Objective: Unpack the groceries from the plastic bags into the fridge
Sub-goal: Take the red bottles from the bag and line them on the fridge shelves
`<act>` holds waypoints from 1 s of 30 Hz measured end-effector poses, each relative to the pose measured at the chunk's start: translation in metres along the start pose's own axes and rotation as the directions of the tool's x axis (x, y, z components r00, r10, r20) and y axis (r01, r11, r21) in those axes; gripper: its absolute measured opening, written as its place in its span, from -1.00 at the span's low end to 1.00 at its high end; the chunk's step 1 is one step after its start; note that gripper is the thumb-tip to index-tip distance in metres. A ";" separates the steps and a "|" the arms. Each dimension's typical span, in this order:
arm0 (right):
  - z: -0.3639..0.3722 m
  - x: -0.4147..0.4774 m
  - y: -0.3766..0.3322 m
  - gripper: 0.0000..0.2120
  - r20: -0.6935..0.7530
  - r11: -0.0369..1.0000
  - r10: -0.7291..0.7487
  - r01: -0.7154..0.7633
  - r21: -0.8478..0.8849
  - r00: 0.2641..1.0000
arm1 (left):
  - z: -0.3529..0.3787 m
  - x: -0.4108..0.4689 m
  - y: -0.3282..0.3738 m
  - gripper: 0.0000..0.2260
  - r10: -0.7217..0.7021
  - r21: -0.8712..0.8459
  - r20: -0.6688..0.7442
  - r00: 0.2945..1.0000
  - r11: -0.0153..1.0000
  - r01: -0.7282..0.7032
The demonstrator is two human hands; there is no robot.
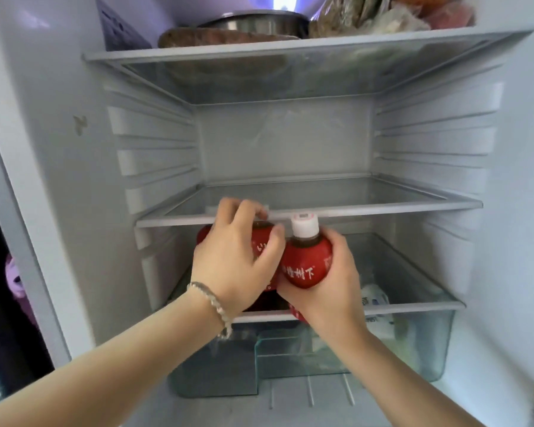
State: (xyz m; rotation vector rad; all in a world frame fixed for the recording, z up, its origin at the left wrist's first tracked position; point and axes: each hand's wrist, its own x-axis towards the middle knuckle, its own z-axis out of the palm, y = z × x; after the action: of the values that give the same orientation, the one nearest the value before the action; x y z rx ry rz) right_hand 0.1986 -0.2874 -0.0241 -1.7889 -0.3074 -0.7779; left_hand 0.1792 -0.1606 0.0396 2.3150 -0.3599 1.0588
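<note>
White fridge interior (pixel 278 140) filled the view, with its left wall (pixel 59 180) running down beside the left forearm. Three glass shelves were counted. One top shelf (pixel 290 47) sat well above both hands and carried one metal pot (pixel 259 23), one flat brown item (pixel 225 38) and a heap of clear food bags (pixel 383 16), whose number could not be told. One middle shelf (pixel 383 208) lay just above and behind the hands, its glass bare. One lower shelf (pixel 413 305) ran below the hands, covering one clear crisper drawer (pixel 429 343). One white package (pixel 375 298) showed through that glass, just beside the right hand on its outer side.

Two hands were in view, close together at the front edge of the middle shelf. Two red-labelled bottles were counted, touching side by side between the middle and lower shelves. Left hand (pixel 238 257) was wrapped over the top and shoulder of the left bottle (pixel 262 248), hiding its cap, with the fingers curled against the shelf edge. Right hand (pixel 330 282) gripped the right bottle (pixel 305 266) from its outer side and beneath, holding it upright. One white cap (pixel 304 224) stood clear above the right hand, level with the shelf edge. White lettering ran across each red label.

One beaded bracelet (pixel 213 303) circled the left wrist.
</note>
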 end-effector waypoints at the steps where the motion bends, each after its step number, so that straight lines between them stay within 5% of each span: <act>1: -0.002 -0.001 0.002 -0.24 -0.007 0.999 -0.005 0.004 -0.036 1.000 | 0.005 -0.007 -0.009 -0.78 0.002 0.016 -0.022 1.000 1.000 -0.002; 5: -0.007 -0.003 0.008 -0.26 -0.011 0.998 -0.014 0.013 -0.066 1.000 | 0.022 -0.028 -0.036 -0.82 -0.118 -0.026 -0.058 0.991 0.993 0.117; 10: -0.004 0.001 0.008 -0.29 -0.007 0.995 0.096 -0.096 -0.016 0.995 | 0.034 -0.011 -0.046 -0.25 -0.454 -0.054 0.101 0.885 0.886 0.461; 16: 0.018 0.024 0.020 -0.21 0.040 0.986 0.153 -0.150 -0.072 0.987 | 0.054 0.005 -0.052 0.02 -0.488 0.135 0.205 0.849 0.873 0.469; 19: 0.028 0.041 0.022 -0.16 0.067 0.931 0.160 -0.128 -0.341 0.985 | 0.060 0.010 -0.063 0.04 -0.505 0.192 0.183 0.844 0.860 0.473; 22: 0.042 0.056 0.019 -0.09 0.080 0.736 0.176 -0.077 -0.672 0.981 | 0.065 0.018 -0.077 -0.04 -0.517 0.244 0.170 0.839 0.847 0.472; 30: 0.083 0.092 0.035 -0.26 0.156 0.656 0.268 -0.062 -0.753 0.951 | 0.075 0.037 -0.102 -0.33 -0.630 0.271 0.126 0.766 0.765 0.584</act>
State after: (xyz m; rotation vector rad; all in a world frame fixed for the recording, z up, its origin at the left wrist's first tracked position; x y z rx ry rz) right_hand 0.3164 -0.2384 -0.0062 -2.6720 0.0417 -0.5637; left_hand 0.2951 -0.1231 -0.0110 2.4690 0.4520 0.5372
